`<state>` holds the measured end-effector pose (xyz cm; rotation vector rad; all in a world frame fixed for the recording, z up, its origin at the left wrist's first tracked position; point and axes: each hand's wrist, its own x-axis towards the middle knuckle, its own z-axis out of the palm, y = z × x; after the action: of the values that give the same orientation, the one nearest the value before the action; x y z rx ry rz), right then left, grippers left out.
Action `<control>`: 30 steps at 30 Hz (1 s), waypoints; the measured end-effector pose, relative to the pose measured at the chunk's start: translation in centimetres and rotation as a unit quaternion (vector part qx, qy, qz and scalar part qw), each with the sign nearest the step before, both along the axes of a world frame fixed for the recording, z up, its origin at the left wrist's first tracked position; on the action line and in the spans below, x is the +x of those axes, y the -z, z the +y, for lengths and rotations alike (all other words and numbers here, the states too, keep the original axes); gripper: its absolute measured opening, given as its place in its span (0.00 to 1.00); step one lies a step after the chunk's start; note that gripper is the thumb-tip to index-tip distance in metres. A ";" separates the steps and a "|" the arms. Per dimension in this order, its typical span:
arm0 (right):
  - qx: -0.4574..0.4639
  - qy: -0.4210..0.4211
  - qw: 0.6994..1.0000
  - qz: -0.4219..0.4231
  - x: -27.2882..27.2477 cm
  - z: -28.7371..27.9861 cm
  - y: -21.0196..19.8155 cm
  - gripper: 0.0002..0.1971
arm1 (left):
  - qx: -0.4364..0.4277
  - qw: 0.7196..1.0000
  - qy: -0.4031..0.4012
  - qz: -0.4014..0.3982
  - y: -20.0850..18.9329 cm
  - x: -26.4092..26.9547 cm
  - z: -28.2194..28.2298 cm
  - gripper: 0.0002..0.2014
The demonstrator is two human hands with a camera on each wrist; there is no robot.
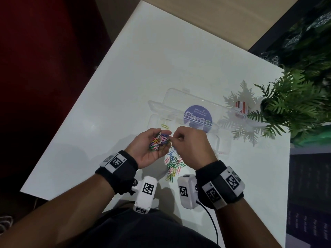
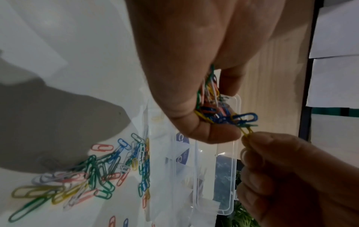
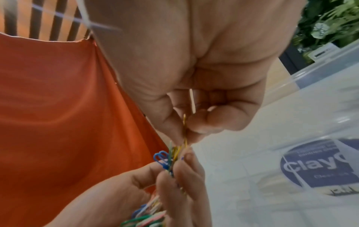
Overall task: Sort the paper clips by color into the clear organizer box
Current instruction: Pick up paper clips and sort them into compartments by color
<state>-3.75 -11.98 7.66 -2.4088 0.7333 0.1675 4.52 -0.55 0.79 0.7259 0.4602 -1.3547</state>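
Observation:
My left hand (image 1: 146,149) is cupped palm up above the white table (image 1: 143,68) and holds a bunch of mixed-colour paper clips (image 1: 158,141). The right hand (image 1: 188,142) pinches a yellow clip (image 2: 247,133) at the edge of that bunch, tangled with a blue clip (image 2: 245,117). The wrist view shows the same yellow clip (image 3: 184,130) between thumb and forefinger. A loose pile of clips (image 1: 173,166) lies on the table under my hands. The clear organizer box (image 1: 155,120) sits open just beyond, with one yellow clip (image 1: 165,126) in its left compartment.
The box lid (image 1: 179,97) lies flat behind the box, over a round purple sticker (image 1: 198,117). A potted fern (image 1: 295,104) and a small red-and-white object (image 1: 241,106) stand at the right. The table's near left edge (image 1: 53,158) runs diagonally.

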 end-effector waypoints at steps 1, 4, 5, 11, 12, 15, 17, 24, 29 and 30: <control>0.013 0.011 1.000 0.006 0.0 -0.2 0.1 0.05 | 0.005 1.000 0.011 -0.013 0.0 0.0 0.1 0.15; 0.078 0.055 0.995 0.008 -0.1 -0.6 0.2 0.05 | 0.005 0.998 0.041 -0.046 0.0 0.0 0.4 0.12; 0.100 0.069 0.993 0.005 -0.1 -0.7 0.3 0.05 | 0.000 0.997 0.049 -0.056 0.0 0.0 0.5 0.12; 0.162 0.101 0.982 -0.006 -0.1 -0.5 0.6 0.06 | 0.007 0.983 0.078 -0.166 -0.1 -0.2 0.5 0.02; 0.169 0.103 0.980 -0.006 -0.1 -0.5 0.7 0.06 | 0.016 0.981 0.074 -0.177 -0.1 -0.2 0.4 0.04; 0.190 0.116 0.975 -0.007 -0.3 -0.2 1.1 0.06 | 0.027 0.982 0.047 -0.180 -0.2 -0.1 0.2 0.08; 0.234 0.146 0.961 -0.013 -0.6 0.0 1.5 0.07 | 0.018 0.987 0.016 -0.156 -0.1 -0.2 0.2 0.06; 0.440 0.246 0.863 -0.028 -1.2 0.1 2.5 0.08 | 0.015 0.995 -0.070 -0.074 0.7 -0.1 0.8 0.04; 0.373 0.220 0.901 -0.024 -1.3 -0.5 2.2 0.06 | 0.023 0.995 -0.072 -0.058 1.4 0.4 1.4 0.04; 0.336 0.216 0.916 -0.022 -1.0 -0.7 2.2 0.06 | 0.029 0.995 -0.074 -0.059 1.5 0.5 1.5 0.04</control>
<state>-4.74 -12.72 5.45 -1.5571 0.9782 0.1508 5.06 0.96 -0.70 0.7995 0.4520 -1.1575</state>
